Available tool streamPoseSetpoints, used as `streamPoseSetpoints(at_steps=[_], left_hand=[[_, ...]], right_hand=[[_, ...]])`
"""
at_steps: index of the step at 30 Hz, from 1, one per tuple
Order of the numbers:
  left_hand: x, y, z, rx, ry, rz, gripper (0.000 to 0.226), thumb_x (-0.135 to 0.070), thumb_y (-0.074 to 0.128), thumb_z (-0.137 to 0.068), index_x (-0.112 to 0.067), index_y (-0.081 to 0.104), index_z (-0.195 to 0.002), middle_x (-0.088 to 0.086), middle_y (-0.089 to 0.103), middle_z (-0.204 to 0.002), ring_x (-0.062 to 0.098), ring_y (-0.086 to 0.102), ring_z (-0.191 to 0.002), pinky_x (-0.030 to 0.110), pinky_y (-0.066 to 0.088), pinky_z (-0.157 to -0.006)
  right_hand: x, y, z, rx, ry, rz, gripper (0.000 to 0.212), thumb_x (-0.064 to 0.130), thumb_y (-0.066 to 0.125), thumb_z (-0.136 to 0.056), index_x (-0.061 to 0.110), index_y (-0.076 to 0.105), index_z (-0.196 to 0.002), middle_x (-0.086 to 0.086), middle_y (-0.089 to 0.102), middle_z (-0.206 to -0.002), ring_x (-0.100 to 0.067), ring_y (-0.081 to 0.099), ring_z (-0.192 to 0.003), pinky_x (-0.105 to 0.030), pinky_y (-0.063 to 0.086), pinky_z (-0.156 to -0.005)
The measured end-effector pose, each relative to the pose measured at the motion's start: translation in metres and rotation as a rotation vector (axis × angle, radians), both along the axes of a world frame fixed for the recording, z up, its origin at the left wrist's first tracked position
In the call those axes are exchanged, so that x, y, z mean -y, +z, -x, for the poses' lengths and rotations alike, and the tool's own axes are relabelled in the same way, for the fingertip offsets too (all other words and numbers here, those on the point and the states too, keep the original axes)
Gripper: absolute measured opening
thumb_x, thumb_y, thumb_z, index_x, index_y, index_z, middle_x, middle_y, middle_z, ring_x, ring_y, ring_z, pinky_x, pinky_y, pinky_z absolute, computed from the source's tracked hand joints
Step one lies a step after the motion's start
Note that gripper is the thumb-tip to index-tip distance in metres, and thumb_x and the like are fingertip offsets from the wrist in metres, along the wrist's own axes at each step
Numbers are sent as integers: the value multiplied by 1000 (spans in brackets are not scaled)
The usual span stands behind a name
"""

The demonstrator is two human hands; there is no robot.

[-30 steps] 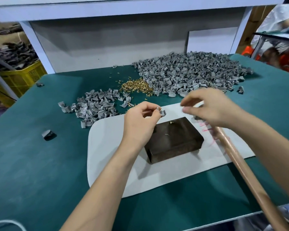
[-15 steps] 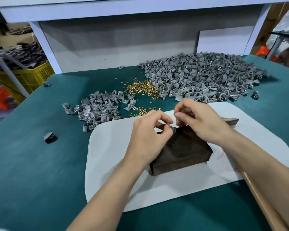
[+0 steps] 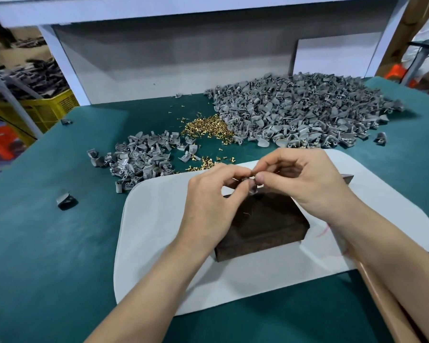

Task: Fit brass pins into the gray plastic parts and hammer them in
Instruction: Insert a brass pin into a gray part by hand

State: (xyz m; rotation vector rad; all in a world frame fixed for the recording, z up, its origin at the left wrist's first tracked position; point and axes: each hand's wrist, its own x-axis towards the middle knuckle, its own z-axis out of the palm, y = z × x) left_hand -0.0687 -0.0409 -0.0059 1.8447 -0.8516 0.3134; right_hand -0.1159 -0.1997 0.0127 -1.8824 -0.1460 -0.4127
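Observation:
My left hand (image 3: 213, 199) pinches a small gray plastic part (image 3: 251, 188) above the far edge of a dark brown block (image 3: 260, 229). My right hand (image 3: 305, 177) pinches a brass pin (image 3: 254, 178) at the top of that part; the pin is mostly hidden by fingertips. The two hands meet over the block. A hammer lies under my right forearm, its metal head (image 3: 347, 179) poking out to the right and its wooden handle (image 3: 391, 308) running to the lower right.
The block sits on a white mat (image 3: 159, 243) on a green table (image 3: 47, 243). A large heap of gray parts (image 3: 302, 112) lies behind, a smaller heap (image 3: 139, 159) at left, loose brass pins (image 3: 208, 128) between them. One stray gray part (image 3: 66, 201) lies at left.
My right hand came down and left from above the hammer to meet my left hand over the block. The left hand with the gray part shifted slightly toward the block.

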Motion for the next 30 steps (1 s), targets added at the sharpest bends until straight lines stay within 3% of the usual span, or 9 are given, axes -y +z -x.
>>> streamPoseSetpoints(at_steps=[4,9,12,18,22,25,30], left_hand=[[0,-2,-3,-70,-23,49,11,-9,71,-83,-12,75,-92,-1,70,-82,11,65,-75,30,53,-75],[1,-3,-4,-223,-70,108,16,-8,68,-85,-24,72,-88,-3,70,-81,17,67,-77,43,55,-77],[0,-3,-5,-296,-85,138,12,-9,68,-86,-20,73,-89,-2,71,-78,17,68,-76,47,55,-78],[0,-2,-3,-284,-82,130,13,-9,67,-86,-20,73,-91,0,71,-81,13,67,-75,43,56,-77],[-1,-1,-5,-224,-89,103,22,-10,69,-84,-22,71,-103,-8,67,-89,10,64,-83,35,52,-85],[-1,0,-7,-231,-125,105,37,-5,70,-82,-28,65,-111,-8,65,-96,10,63,-86,31,50,-89],[-2,4,-4,-275,-186,154,42,1,69,-82,-30,63,-109,-12,67,-97,1,62,-77,14,48,-77]], right_hand=[[-2,0,1,4,22,-9,29,-6,67,-81,22,70,-78,3,67,-72,-9,63,-71,-29,56,-72],[-5,-3,0,35,1,46,25,-2,67,-82,23,69,-80,5,65,-74,-9,62,-74,-33,54,-73],[-8,-7,0,79,-54,85,25,1,68,-83,26,68,-82,3,66,-78,-10,62,-75,-35,56,-73],[-13,-9,1,150,-153,178,19,16,66,-80,34,63,-80,12,62,-81,-11,62,-77,-39,55,-74],[-11,-10,-1,113,-151,166,26,4,66,-84,29,62,-80,4,63,-81,-12,62,-76,-38,57,-69],[-11,-10,-2,71,-118,70,28,-3,64,-85,24,62,-78,-2,63,-77,-12,63,-71,-32,57,-64],[-11,-8,-1,24,-36,-181,24,-7,60,-86,16,62,-78,2,63,-66,-13,63,-59,-25,56,-62]])
